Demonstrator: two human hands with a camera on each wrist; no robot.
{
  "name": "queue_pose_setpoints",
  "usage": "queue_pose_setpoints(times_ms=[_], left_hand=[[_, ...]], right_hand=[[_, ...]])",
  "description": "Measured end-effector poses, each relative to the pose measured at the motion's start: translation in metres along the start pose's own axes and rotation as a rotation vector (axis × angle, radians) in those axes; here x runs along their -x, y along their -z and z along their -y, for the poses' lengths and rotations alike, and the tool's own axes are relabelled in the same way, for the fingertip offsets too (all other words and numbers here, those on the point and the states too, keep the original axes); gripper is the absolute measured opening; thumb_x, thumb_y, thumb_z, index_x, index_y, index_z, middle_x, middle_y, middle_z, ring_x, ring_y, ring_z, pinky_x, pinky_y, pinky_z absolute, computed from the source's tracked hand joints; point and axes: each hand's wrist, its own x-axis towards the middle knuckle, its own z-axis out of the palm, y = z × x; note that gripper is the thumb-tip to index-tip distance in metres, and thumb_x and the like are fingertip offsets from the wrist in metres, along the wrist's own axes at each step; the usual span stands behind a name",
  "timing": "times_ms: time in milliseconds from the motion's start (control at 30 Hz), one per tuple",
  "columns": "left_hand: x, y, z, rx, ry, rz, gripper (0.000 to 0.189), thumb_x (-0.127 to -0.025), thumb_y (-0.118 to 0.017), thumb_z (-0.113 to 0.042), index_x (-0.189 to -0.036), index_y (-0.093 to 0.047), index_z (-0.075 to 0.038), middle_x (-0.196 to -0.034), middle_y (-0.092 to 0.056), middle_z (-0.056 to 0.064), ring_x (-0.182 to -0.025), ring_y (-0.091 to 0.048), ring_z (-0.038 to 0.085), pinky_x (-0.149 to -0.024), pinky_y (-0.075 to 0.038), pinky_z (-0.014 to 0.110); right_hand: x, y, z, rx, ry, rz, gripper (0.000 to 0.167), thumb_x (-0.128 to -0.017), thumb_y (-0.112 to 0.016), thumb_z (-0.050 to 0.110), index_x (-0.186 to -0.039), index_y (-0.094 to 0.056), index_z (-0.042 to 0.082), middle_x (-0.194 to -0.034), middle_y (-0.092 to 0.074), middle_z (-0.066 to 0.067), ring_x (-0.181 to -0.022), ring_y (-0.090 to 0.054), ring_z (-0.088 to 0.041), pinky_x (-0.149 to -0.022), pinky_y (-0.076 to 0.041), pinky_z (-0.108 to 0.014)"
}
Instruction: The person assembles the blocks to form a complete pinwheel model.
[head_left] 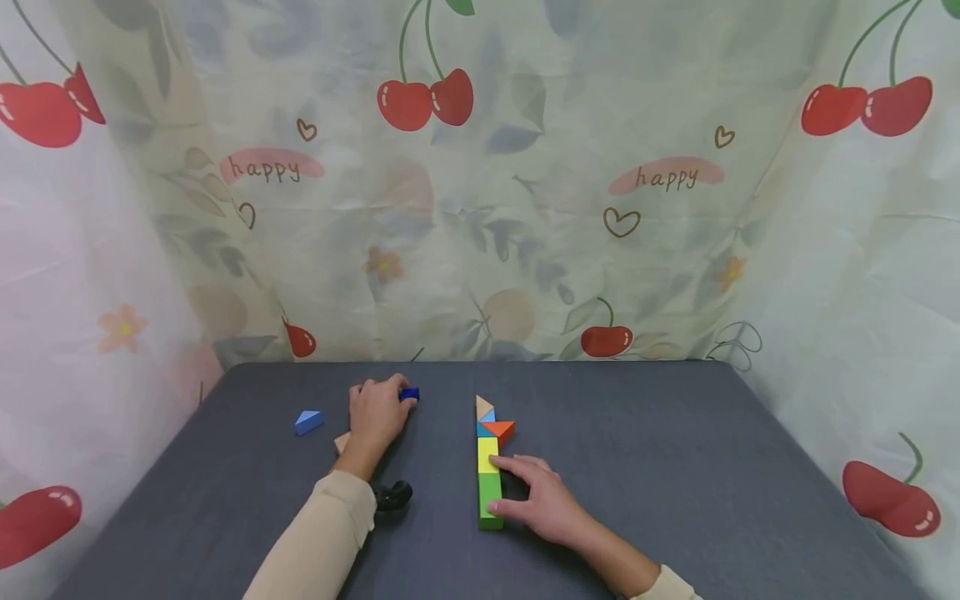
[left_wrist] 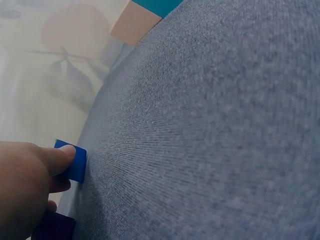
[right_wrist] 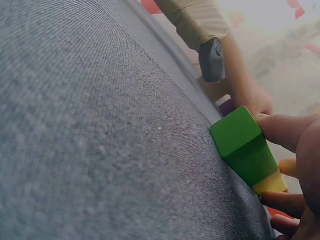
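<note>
Some cherry-printed cloth [head_left: 480, 187] backs the grey table [head_left: 675, 483].

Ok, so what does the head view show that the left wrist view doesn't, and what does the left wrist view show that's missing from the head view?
Only the head view shows the right hand touching the green block and yellow block, the orange triangle block, and the light blue triangular block off to the left.

Only the left wrist view shows a dark purple block next to the left hand.

Both show the left hand at the blue block, the dark tabletop and the patterned backdrop.
</note>
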Motion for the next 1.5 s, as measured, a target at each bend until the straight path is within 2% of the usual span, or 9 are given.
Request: queue_pose_setpoints(times_ms=[333, 633, 1200, 1500], left_hand=[[-0.001, 0.0, 0.001, -0.002, -0.02, 0.015, 0.028, -0.086, -0.076, -0.032, -0.107, -0.067, -0.015, -0.094, -0.071, 0.009, -0.09, -0.06, 0.033, -0.09, -0.037, 0.051], [0.002, 0.006, 0.005, -0.002, -0.028, 0.043, 0.027, -0.088, -0.074, -0.033, -0.108, -0.067, -0.016, -0.094, -0.07, 0.009, -0.089, -0.059, 0.032, -0.088, -0.038, 0.049], [0.008, 0.009, 0.007, 0.043, -0.057, 0.036, 0.023, -0.089, -0.073, -0.029, -0.107, -0.068, -0.016, -0.094, -0.069, 0.006, -0.087, -0.059, 0.03, -0.088, -0.041, 0.048], [0.009, 0.009, 0.009, 0.039, -0.094, 0.017, 0.022, -0.089, -0.073, -0.027, -0.107, -0.068, -0.016, -0.092, -0.069, 0.007, -0.085, -0.06, 0.029, -0.086, -0.042, 0.049]], right_hand=[[0.002, 0.0, 0.001, 0.009, 0.011, -0.01, 0.064, -0.081, -0.077, 0.045, -0.137, -0.058, 0.022, -0.138, -0.048, -0.016, -0.132, -0.037, -0.037, -0.099, -0.029, -0.065], [0.003, 0.0, 0.004, 0.022, 0.023, -0.026, 0.063, -0.079, -0.079, 0.044, -0.135, -0.06, 0.021, -0.135, -0.05, -0.016, -0.129, -0.04, -0.038, -0.099, -0.031, -0.063], [0.001, 0.001, 0.005, 0.037, 0.031, -0.023, 0.064, -0.078, -0.079, 0.044, -0.134, -0.06, 0.02, -0.134, -0.053, -0.012, -0.128, -0.042, -0.036, -0.1, -0.034, -0.059], [0.001, 0.002, 0.005, 0.05, 0.04, -0.028, 0.065, -0.078, -0.08, 0.044, -0.134, -0.061, 0.018, -0.132, -0.054, -0.016, -0.127, -0.044, -0.037, -0.099, -0.036, -0.058]])
